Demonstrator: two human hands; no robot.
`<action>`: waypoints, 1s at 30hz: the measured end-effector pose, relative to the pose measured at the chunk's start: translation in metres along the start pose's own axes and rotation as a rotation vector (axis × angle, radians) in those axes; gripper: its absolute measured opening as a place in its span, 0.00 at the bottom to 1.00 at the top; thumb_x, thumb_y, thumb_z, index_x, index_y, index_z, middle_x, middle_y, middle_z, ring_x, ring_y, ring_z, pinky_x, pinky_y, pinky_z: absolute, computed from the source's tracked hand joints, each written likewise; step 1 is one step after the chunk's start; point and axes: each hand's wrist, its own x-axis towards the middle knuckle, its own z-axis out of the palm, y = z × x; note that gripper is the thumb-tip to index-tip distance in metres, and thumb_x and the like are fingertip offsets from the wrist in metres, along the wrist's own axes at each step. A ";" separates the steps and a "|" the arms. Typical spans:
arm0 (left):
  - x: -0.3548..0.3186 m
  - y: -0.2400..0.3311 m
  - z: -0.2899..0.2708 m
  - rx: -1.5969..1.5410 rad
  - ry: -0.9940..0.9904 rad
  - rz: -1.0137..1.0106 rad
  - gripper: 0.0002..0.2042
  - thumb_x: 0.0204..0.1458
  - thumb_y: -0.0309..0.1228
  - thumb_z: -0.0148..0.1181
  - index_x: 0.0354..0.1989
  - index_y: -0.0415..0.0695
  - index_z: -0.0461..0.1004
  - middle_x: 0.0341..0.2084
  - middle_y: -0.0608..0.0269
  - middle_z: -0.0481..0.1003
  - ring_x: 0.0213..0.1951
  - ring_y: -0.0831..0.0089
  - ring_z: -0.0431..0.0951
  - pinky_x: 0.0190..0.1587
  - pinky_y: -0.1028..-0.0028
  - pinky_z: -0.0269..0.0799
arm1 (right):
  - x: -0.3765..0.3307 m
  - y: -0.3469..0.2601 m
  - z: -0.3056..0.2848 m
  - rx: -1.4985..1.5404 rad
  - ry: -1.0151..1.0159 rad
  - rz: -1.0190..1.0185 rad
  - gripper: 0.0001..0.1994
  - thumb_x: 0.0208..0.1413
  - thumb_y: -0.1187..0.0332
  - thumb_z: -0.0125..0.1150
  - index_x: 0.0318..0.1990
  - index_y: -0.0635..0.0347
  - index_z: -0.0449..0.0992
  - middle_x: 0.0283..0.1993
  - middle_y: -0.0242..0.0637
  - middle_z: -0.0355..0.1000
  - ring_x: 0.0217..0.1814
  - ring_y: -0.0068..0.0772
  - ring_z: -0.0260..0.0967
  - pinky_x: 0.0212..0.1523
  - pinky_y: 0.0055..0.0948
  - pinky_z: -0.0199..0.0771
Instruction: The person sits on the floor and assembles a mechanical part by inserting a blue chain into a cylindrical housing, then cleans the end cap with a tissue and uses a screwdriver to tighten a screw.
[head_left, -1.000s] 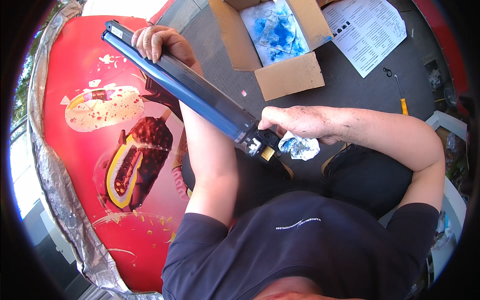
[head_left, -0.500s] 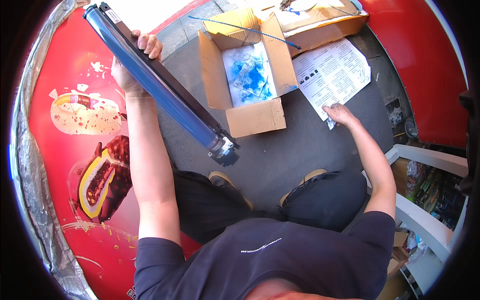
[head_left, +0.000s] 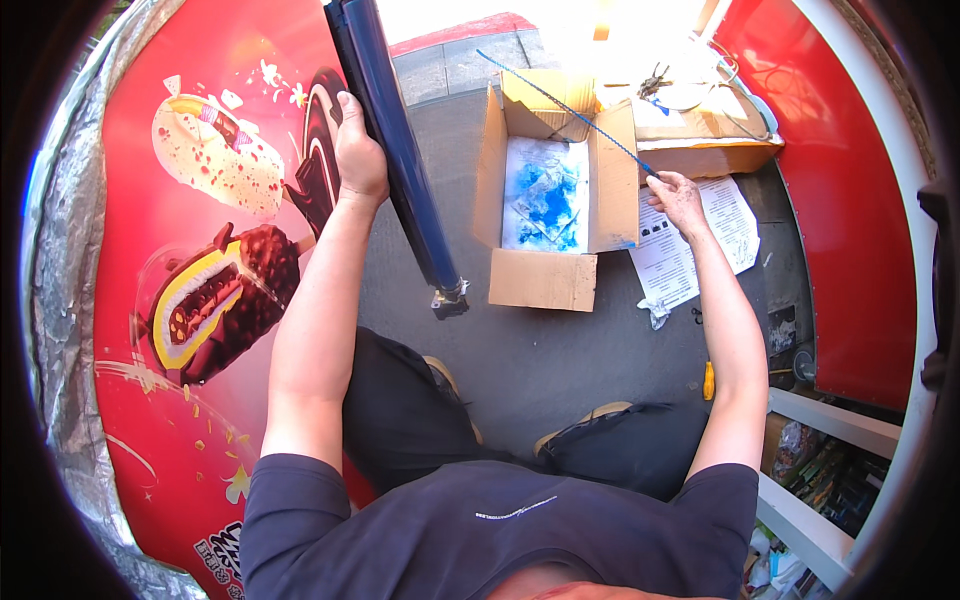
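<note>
- A yellow-handled tool lies on the grey floor, on the near right side of the open cardboard box, close by the person's right forearm.
- A white crumpled scrap sits just off the box's near right corner, at the lower edge of a printed paper sheet spread flat to the right of the box.
- The left hand, left of the box, is clamped around a long dark blue cylinder, fingers wrapped over its upper part; the cylinder slants down toward the box's near left corner, its grey end fitting hanging just beside the box's folded-out front flap.
- The right hand, just right of the box and over the paper sheet, is pinched shut on the end of a thin blue rod, which runs up and left across the box's far flaps.
- Inside the box, the white lining is stained blue.
- Beyond the box, a second flat carton lies in bright sunlight.
</note>
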 end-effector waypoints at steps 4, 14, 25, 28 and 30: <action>-0.004 -0.004 -0.002 0.195 0.027 0.028 0.26 0.72 0.49 0.27 0.68 0.43 0.56 0.46 0.57 0.74 0.44 0.70 0.76 0.50 0.70 0.72 | 0.004 -0.003 -0.009 -0.027 -0.002 -0.070 0.20 0.59 0.63 0.66 0.52 0.70 0.76 0.39 0.42 0.81 0.33 0.26 0.80 0.34 0.23 0.80; -0.006 -0.029 -0.018 0.324 0.073 -0.017 0.35 0.70 0.54 0.31 0.47 0.31 0.76 0.37 0.59 0.78 0.40 0.72 0.74 0.49 0.74 0.69 | 0.003 -0.019 0.010 -0.355 0.050 -0.157 0.18 0.58 0.59 0.66 0.44 0.68 0.82 0.30 0.41 0.80 0.28 0.30 0.80 0.36 0.28 0.79; -0.011 -0.069 -0.029 0.644 0.038 0.198 0.27 0.71 0.47 0.33 0.40 0.35 0.72 0.28 0.39 0.74 0.34 0.42 0.74 0.41 0.61 0.69 | -0.069 -0.227 -0.031 -0.101 0.313 -0.779 0.14 0.63 0.66 0.64 0.51 0.64 0.80 0.33 0.33 0.79 0.31 0.18 0.75 0.32 0.19 0.75; -0.016 -0.075 -0.024 0.617 -0.030 0.368 0.23 0.70 0.46 0.36 0.43 0.38 0.71 0.28 0.41 0.74 0.34 0.39 0.75 0.40 0.58 0.70 | -0.099 -0.281 -0.054 -0.121 0.399 -0.853 0.13 0.63 0.64 0.64 0.50 0.62 0.81 0.33 0.31 0.79 0.33 0.16 0.74 0.33 0.17 0.75; -0.020 -0.079 -0.023 0.628 -0.075 0.456 0.22 0.70 0.46 0.37 0.44 0.39 0.71 0.29 0.41 0.75 0.35 0.39 0.76 0.40 0.57 0.71 | -0.116 -0.310 -0.070 -0.140 0.463 -0.910 0.13 0.63 0.63 0.65 0.49 0.60 0.82 0.33 0.30 0.79 0.33 0.16 0.73 0.32 0.17 0.73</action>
